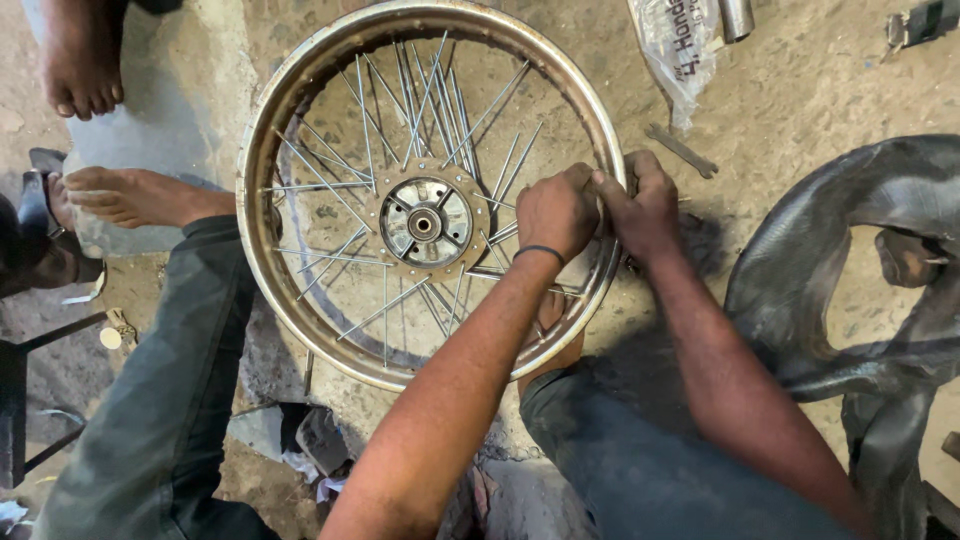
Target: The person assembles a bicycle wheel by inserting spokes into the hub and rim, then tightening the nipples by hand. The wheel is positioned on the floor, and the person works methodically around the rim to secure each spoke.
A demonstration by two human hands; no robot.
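A spoked metal wheel rim (262, 130) lies flat on the concrete floor, its hub (425, 222) in the middle and several thin spokes (330, 180) fanning out. My left hand (556, 212) is closed inside the rim at its right side, fingers pinched around a spoke end. My right hand (642, 208) grips the rim's right edge from outside, touching the left hand. What sits between the fingers is hidden. A dark band circles my left wrist.
A black rubber inner tube (850, 270) lies to the right. A flat spanner (682, 150) and a clear plastic bag (672, 55) rest above my hands. My bare left foot (130, 195) is beside the rim; another person's foot (80, 60) stands at top left.
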